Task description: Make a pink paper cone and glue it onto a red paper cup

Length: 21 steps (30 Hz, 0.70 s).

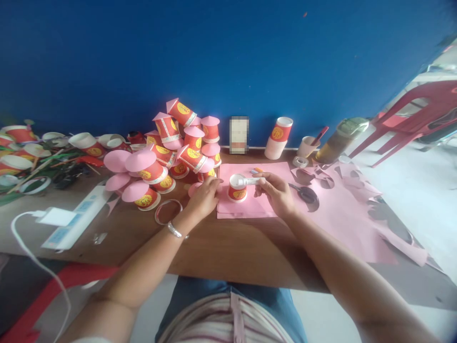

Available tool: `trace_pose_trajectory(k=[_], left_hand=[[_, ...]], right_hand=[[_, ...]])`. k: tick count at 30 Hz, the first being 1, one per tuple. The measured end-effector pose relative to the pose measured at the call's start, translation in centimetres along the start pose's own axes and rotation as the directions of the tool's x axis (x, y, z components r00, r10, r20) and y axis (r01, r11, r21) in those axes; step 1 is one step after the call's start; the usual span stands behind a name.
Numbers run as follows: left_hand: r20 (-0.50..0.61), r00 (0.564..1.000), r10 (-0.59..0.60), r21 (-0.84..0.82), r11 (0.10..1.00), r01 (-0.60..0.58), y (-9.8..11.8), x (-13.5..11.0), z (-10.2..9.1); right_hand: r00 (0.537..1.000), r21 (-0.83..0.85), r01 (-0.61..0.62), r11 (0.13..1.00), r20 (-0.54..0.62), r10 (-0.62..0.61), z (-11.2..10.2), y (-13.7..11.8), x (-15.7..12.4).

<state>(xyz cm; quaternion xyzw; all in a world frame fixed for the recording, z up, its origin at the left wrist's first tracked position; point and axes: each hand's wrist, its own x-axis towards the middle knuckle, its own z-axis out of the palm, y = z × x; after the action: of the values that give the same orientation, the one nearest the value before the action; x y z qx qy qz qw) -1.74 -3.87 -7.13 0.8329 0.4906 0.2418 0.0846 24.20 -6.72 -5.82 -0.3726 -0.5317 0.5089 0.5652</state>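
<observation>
Wall (228, 57), blue, closes off the far edge of the brown table (221, 252). Cut pink sheet (350, 224) covers the right side of the table, apparently kept there so that scraps stay off the middle. A heap of red cups with pink cone tops (163, 155) occupies the left half, probably stacked against the wall to save room. Flat pink paper (259, 207) lies centrally and seems to serve as a work base.

Left hand (205, 195) is just beside the cup, at the left edge of the paper. Its fingers are curled; whether they hold anything cannot be told. Right hand (274, 190) pinches the right end of the white tube, presumably to leave the other end free. Scissors (309, 196) lie beside the right hand, likely for easy reach.

Cup (237, 193) stands on the paper between the hands, long axis vertical; whether mouth or base faces up is uncertain. White tube (250, 181) is nearly horizontal, long axis running left to right. Its free end points left, over the cup's top; contact is unclear.
</observation>
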Motion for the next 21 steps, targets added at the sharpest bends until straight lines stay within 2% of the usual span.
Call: trace_pose_trajectory(k=[3,5,8,11,15,17,21], left_hand=[[-0.110,0.993,0.042,-0.153,0.987,-0.058,1.1,0.0,-0.9],[-0.178,0.982,0.064,-0.318,0.941,-0.119,2.1,-0.1,-1.4],[-0.161,0.986,0.040,-0.564,0.816,-0.126,3.6,-0.6,-1.5],[-0.158,0.988,0.001,-0.686,0.719,-0.110,4.6,-1.0,-0.9],[-0.197,0.980,-0.023,-0.727,0.674,-0.130,4.9,-1.3,-0.4],[-0.245,0.969,-0.015,-0.684,0.711,-0.162,5.0,-1.4,-0.4],[-0.353,0.932,0.080,-0.511,0.818,-0.264,5.4,-1.6,-0.9]], right_hand=[[1.000,0.016,-0.008,1.000,0.011,0.008,0.3,-0.2,-0.1],[0.999,0.028,-0.009,1.000,0.035,0.009,0.7,-0.5,-0.2],[0.994,0.037,-0.032,0.999,0.101,0.028,1.3,-1.0,-0.4],[0.987,0.031,-0.076,0.997,0.146,0.071,1.8,-1.3,-0.6],[0.982,-0.024,-0.080,0.997,0.172,0.082,1.9,-1.4,-0.9],[0.978,-0.064,-0.078,0.995,0.190,0.089,1.8,-1.5,-1.0],[0.960,-0.164,-0.075,0.984,0.254,0.116,1.6,-1.5,-1.3]])
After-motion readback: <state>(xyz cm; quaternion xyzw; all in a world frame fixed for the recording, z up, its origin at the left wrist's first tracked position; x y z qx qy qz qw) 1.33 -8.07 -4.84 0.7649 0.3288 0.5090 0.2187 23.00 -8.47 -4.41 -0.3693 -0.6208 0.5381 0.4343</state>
